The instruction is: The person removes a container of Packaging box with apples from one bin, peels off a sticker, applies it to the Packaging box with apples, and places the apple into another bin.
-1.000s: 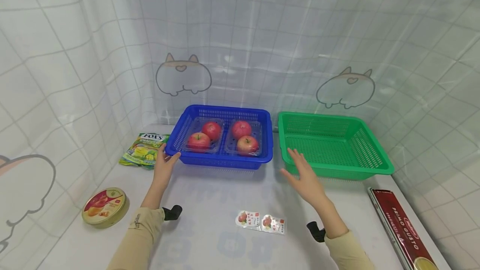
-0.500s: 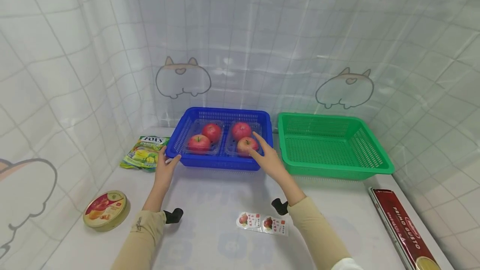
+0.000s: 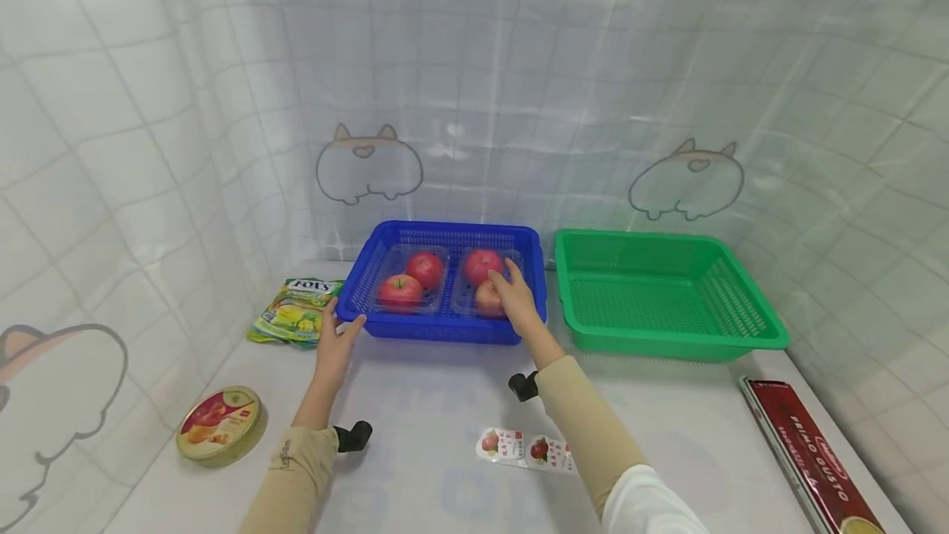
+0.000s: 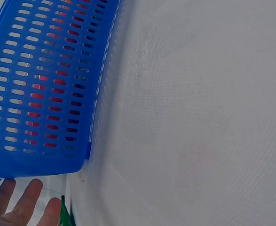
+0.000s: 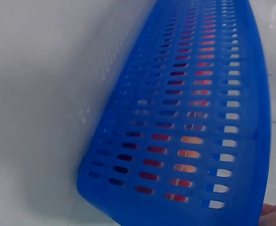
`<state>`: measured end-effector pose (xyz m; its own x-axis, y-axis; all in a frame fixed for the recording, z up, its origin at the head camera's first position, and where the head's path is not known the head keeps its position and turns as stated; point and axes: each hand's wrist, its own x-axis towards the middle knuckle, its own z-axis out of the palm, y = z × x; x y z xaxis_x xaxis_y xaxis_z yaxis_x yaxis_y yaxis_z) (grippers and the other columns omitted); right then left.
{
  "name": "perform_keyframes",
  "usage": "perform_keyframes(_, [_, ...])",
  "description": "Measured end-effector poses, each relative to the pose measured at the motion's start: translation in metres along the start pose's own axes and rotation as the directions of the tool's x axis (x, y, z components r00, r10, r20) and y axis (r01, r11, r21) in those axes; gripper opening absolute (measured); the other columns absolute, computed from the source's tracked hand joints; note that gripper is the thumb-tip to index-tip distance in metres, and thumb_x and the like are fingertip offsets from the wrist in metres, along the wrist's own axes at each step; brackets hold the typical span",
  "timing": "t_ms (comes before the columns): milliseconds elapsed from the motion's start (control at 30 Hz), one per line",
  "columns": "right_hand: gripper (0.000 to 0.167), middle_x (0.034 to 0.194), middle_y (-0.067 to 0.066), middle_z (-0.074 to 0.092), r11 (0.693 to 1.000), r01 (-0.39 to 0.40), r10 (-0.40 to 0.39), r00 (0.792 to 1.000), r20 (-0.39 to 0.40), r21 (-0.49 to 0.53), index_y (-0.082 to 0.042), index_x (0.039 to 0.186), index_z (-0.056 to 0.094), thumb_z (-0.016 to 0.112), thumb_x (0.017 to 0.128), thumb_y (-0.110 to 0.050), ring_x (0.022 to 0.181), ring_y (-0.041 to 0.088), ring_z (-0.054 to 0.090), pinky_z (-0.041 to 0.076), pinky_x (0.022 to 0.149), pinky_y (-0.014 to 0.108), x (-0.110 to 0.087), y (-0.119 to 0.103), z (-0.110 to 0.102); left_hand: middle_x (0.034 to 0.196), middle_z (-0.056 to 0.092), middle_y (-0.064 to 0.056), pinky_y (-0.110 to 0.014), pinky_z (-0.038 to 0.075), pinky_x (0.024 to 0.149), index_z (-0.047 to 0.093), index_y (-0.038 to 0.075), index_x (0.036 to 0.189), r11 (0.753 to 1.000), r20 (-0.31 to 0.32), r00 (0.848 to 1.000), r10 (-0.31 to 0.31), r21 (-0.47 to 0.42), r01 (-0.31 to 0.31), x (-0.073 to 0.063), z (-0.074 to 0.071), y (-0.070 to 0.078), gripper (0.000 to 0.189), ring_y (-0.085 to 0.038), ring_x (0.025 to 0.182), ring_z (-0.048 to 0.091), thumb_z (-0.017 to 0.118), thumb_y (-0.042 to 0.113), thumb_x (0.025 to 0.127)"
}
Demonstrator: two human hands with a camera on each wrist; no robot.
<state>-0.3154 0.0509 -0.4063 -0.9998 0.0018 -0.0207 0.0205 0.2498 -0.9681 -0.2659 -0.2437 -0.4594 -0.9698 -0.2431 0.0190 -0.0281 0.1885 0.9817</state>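
Observation:
A blue plastic basket [image 3: 437, 329] holds two clear plastic boxes with red apples, one box [image 3: 424, 303] on the left and one on the right. My left hand [image 3: 335, 348] touches the basket's front left corner, its thumb at the front rim and fingers along the side; in the left wrist view, the fingers [image 4: 27, 200] reach out below that corner. Inside the basket, my right hand [image 3: 516, 299] lies over the right box, with thumb and fingers apart above the front apple [image 3: 488, 300]. That hand partly hides the box. Only a sliver of it shows in the right wrist view.
A green basket [image 3: 667, 343] stands to the right, with a red spaghetti box [image 3: 811, 460] in front. Left lie green Fox's candy bags [image 3: 296, 311] and a round candy tin [image 3: 220, 425]. Apple-printed stickers [image 3: 522, 448] lie near the front. A patterned curtain [image 3: 482, 105] hangs behind.
My right hand has moved left from beside the green basket and down into the blue basket, over the right apple box. My left hand has stayed at the blue basket's corner.

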Motion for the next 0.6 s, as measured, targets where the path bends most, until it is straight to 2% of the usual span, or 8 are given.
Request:
perform_keyframes(133, [0.066,0.151,0.011,0.023,1.0,-0.001,0.001,1.0,-0.021,0.001,-0.013,0.147,0.022,0.045,0.092,-0.041,0.137,0.032,0.021,0.023,0.108,0.051,0.007,0.0,0.002,0.146,0.022,-0.023,-0.052,0.033,0.099,0.003,0.019,0.149,1.0,0.003,1.0,-0.001,0.004,0.001,-0.002,0.0,0.0,0.073,-0.038,0.127,0.032,0.05,0.029,0.095])
perform_keyframes(333, [0.065,0.152,0.012,0.021,0.999,-0.017,0.018,0.999,-0.046,0.034,-0.011,0.147,0.022,0.049,0.092,-0.033,0.138,0.032,0.019,0.021,0.109,0.052,0.012,0.002,0.003,0.147,0.022,-0.021,-0.05,0.033,0.1,0.003,0.021,0.149,1.0,0.008,1.0,-0.006,0.007,0.006,-0.002,0.001,0.002,0.074,-0.037,0.128,0.032,0.051,0.031,0.094])
perform_keyframes(467, [0.07,0.153,0.016,0.013,0.997,-0.064,0.066,0.996,-0.059,0.031,-0.01,0.148,0.019,0.052,0.087,-0.023,0.139,0.038,0.006,0.012,0.108,0.058,0.016,0.005,0.006,0.146,0.022,-0.022,-0.05,0.034,0.099,0.003,0.021,0.149,1.0,0.009,1.0,-0.002,0.01,0.002,-0.002,0.0,0.001,0.073,-0.037,0.126,0.034,0.05,0.03,0.095])
perform_keyframes(600, [0.074,0.153,0.018,0.006,0.984,-0.157,0.16,0.987,-0.024,0.085,-0.007,0.148,0.011,0.053,0.088,-0.021,0.139,0.037,0.002,0.011,0.11,0.055,0.024,0.01,0.008,0.145,0.023,-0.023,-0.051,0.035,0.098,0.003,0.02,0.149,1.0,0.001,1.0,0.005,0.009,-0.005,-0.001,0.0,-0.002,0.073,-0.038,0.124,0.036,0.051,0.029,0.095])
